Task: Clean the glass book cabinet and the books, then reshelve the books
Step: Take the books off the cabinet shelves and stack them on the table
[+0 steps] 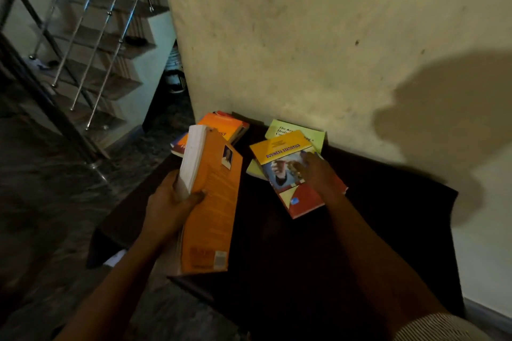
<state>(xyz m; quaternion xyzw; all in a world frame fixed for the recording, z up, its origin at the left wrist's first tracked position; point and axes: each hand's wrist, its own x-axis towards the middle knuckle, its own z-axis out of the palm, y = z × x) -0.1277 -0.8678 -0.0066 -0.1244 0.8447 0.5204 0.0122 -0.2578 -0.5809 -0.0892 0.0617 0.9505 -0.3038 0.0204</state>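
My left hand (169,199) grips a thick orange book (213,202), back cover up, tilted above a dark table (388,202). My right hand (318,171) rests flat on a yellow and red book titled Business Statistics (288,194), which lies on a pale yellow-green book (288,127) near the wall. A small stack of books with an orange one on top (221,126) lies at the table's far left corner. No glass cabinet is in view.
A cream wall (332,36) rises right behind the table. On the left a staircase with a steel railing (83,63) climbs away over a dark marbled floor (41,188). A white container (174,69) stands in the gap under the stairs.
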